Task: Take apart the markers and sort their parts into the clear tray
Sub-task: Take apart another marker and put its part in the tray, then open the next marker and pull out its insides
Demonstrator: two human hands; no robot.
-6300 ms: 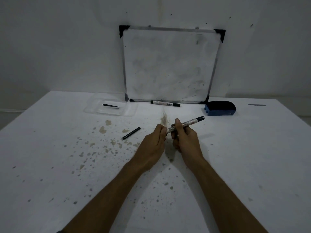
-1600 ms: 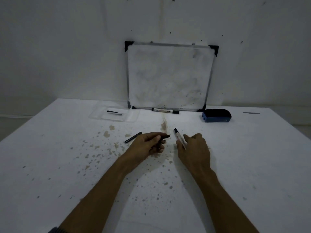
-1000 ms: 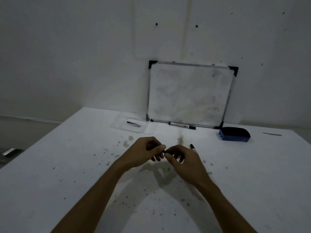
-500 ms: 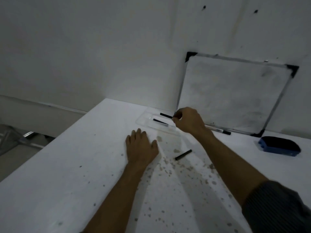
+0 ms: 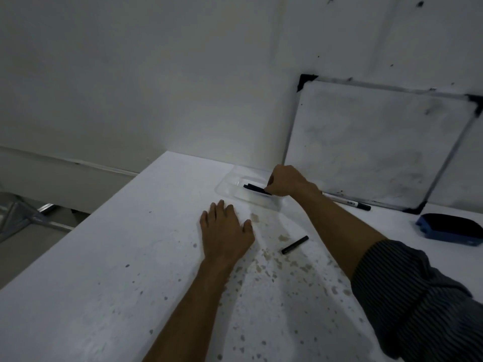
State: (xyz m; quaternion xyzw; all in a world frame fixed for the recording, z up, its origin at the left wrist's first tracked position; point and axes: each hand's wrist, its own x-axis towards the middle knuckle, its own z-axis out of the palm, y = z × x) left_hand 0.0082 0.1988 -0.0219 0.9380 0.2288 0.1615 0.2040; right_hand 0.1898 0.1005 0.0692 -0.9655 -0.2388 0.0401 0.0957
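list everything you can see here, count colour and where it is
clear tray: 1, transparent, far side of the table by the whiteboard's lower left corner
black marker parts: at least 1, exact count unclear, black, in the clear tray at the right hand's fingertips
black cap: 1, black, loose on the table right of the left hand
marker: 1, white barrel with black end, lying at the foot of the whiteboard
whiteboard: 1, white with black corners, leaning on the wall
eraser: 1, blue with dark top, on the table at far right
table: 1, white, speckled with stains
left hand: flat on the table, empty
right hand: over the tray, fingers closed at the black parts
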